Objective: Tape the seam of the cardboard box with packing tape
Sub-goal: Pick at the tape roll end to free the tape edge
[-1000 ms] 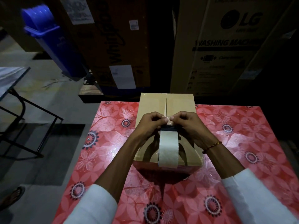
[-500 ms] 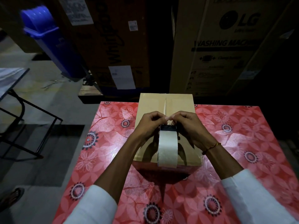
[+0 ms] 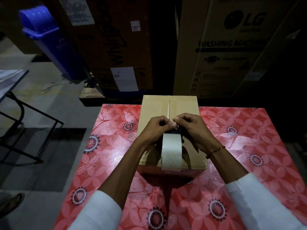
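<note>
A small cardboard box (image 3: 154, 107) lies on the red flowered table (image 3: 106, 156), its centre seam (image 3: 169, 105) running away from me. A roll of pale packing tape (image 3: 171, 152) stands on edge over the box's near half. My left hand (image 3: 153, 129) and my right hand (image 3: 191, 128) meet above the seam, fingers curled. Both pinch the clear free end of the tape at the top of the roll. The roll's dark core is mostly hidden behind my fingers.
Tall appliance cartons (image 3: 221, 47) stand just behind the table. A blue bin (image 3: 51, 42) leans at the back left. A folding table with black legs (image 3: 25, 113) is on the left. A sandalled foot (image 3: 11, 203) shows on the floor at lower left.
My hands have shifted slightly away from me along the seam, still pinching the tape end. The roll and box have stayed in place.
</note>
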Tool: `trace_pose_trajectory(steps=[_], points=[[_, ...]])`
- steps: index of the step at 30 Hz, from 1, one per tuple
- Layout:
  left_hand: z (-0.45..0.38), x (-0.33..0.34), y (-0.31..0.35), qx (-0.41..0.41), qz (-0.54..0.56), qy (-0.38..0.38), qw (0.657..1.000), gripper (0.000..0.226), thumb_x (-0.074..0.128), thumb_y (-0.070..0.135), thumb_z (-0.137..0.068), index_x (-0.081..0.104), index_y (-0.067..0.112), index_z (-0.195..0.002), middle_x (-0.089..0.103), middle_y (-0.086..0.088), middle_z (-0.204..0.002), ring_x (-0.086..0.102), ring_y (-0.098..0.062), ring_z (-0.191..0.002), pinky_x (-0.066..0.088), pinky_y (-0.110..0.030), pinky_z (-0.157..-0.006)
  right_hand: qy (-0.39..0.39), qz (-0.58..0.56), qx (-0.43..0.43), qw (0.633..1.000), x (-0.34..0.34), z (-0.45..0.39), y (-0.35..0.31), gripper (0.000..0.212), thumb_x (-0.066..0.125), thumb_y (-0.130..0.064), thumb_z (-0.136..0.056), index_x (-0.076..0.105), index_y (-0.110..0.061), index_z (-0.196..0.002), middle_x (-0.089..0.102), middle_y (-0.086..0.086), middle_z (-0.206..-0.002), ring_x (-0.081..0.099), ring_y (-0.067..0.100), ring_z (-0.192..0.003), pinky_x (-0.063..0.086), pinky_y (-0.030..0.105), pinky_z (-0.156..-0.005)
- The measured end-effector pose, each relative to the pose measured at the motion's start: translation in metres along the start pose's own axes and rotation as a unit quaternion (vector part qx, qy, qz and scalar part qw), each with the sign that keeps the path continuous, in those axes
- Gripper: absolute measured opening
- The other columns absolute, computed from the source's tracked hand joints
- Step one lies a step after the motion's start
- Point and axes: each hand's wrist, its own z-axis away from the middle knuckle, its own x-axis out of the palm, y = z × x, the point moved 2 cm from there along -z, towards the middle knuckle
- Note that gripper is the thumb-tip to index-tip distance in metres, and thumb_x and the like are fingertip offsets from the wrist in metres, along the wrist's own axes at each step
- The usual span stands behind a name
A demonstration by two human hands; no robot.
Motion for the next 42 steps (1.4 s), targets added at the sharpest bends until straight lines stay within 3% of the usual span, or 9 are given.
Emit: trace_pose_trajectory(steps=[4,13,16,18,21,24,29,36,42], points=[[0.0,0.0,-0.001,-0.01,0.016,0.008,1.0,0.018,0.069,0.023,-0.093,0.067,0.005,-0.09,0.071,-0.007,-0.083,0.069,-0.015,-0.078,0.055,-0.031,-0.075,-0.006,-0.029,0.026,0.999,-0.006,0.002,0.003,0.016,0.068,-0.014,-0.094,0.074,-0.004,-0.105,0.072,0.022,-0.104,0.068,0.031,-0.095,0.056,0.043,-0.088],[0.002,0.003,-0.001,-0.016,0.022,0.06,0.998,0.025,0.055,0.021,-0.101,0.07,0.002,-0.097,0.07,-0.012,-0.092,0.065,-0.021,-0.086,0.051,-0.036,-0.082,0.009,-0.03,0.01,0.999,-0.004,0.006,0.002,0.022,0.064,-0.001,-0.093,0.067,-0.002,-0.115,0.069,0.015,-0.092,0.072,0.017,-0.08,0.058,0.022,-0.067],[0.004,0.01,-0.001,-0.008,0.024,0.084,0.996,0.023,0.054,0.021,-0.102,0.067,0.003,-0.097,0.071,-0.015,-0.097,0.067,-0.027,-0.091,0.053,-0.042,-0.087,0.023,-0.027,-0.005,0.999,-0.002,0.008,0.005,0.023,0.067,-0.008,-0.094,0.069,-0.01,-0.117,0.069,0.026,-0.109,0.072,0.028,-0.094,0.061,0.031,-0.076],[0.005,0.012,-0.002,-0.006,0.025,0.095,0.995,0.02,0.053,0.021,-0.102,0.063,0.005,-0.097,0.069,-0.015,-0.097,0.067,-0.03,-0.093,0.054,-0.045,-0.089,0.02,-0.002,-0.021,1.0,0.001,0.011,0.01,0.026,0.065,-0.012,-0.096,0.068,-0.02,-0.121,0.067,0.018,-0.118,0.07,0.032,-0.102,0.06,0.037,-0.078],[0.005,0.012,-0.004,0.001,0.029,0.103,0.994,0.017,0.052,0.023,-0.102,0.059,0.009,-0.094,0.068,-0.016,-0.098,0.065,-0.037,-0.095,0.053,-0.05,-0.089,0.015,0.03,-0.031,0.999,0.002,0.018,0.015,0.036,0.056,-0.011,-0.1,0.061,-0.028,-0.131,0.064,-0.001,-0.129,0.066,0.024,-0.114,0.056,0.035,-0.08],[0.01,0.012,-0.004,0.005,0.043,0.13,0.991,0.016,0.049,0.023,-0.104,0.057,0.017,-0.091,0.067,-0.012,-0.1,0.063,-0.026,-0.091,0.052,-0.044,-0.088,-0.005,0.013,-0.022,1.0,-0.001,0.028,0.02,0.045,0.052,-0.007,-0.099,0.054,-0.033,-0.136,0.062,-0.004,-0.136,0.06,0.016,-0.125,0.052,0.044,-0.098],[0.014,0.004,-0.003,-0.003,0.145,0.174,0.974,0.017,0.048,0.018,-0.105,0.058,0.013,-0.092,0.071,-0.009,-0.105,0.066,-0.023,-0.097,0.053,-0.038,-0.088,-0.049,0.032,-0.026,0.998,0.006,0.045,0.024,0.056,0.06,-0.002,-0.098,0.042,-0.028,-0.143,0.054,0.002,-0.142,0.055,0.012,-0.13,0.052,0.034,-0.104],[0.014,-0.004,0.016,-0.003,0.281,0.185,0.942,0.018,0.049,0.013,-0.104,0.064,0.008,-0.094,0.07,-0.009,-0.094,0.067,-0.021,-0.083,0.057,-0.042,-0.083,0.012,0.023,-0.05,0.998,0.023,0.05,0.018,0.04,0.059,-0.006,-0.098,0.052,-0.024,-0.133,0.07,0.007,-0.116,0.068,0.02,-0.098,0.053,0.031,-0.071],[0.02,-0.006,0.023,0.049,0.28,0.186,0.941,0.013,0.059,0.012,-0.098,0.069,0.009,-0.091,0.072,-0.01,-0.094,0.07,-0.019,-0.084,0.06,-0.036,-0.074,0.035,-0.018,-0.06,0.997,0.032,0.057,0.015,0.028,0.058,-0.008,-0.1,0.067,-0.031,-0.113,0.069,0.012,-0.123,0.068,0.028,-0.099,0.05,0.038,-0.076]])
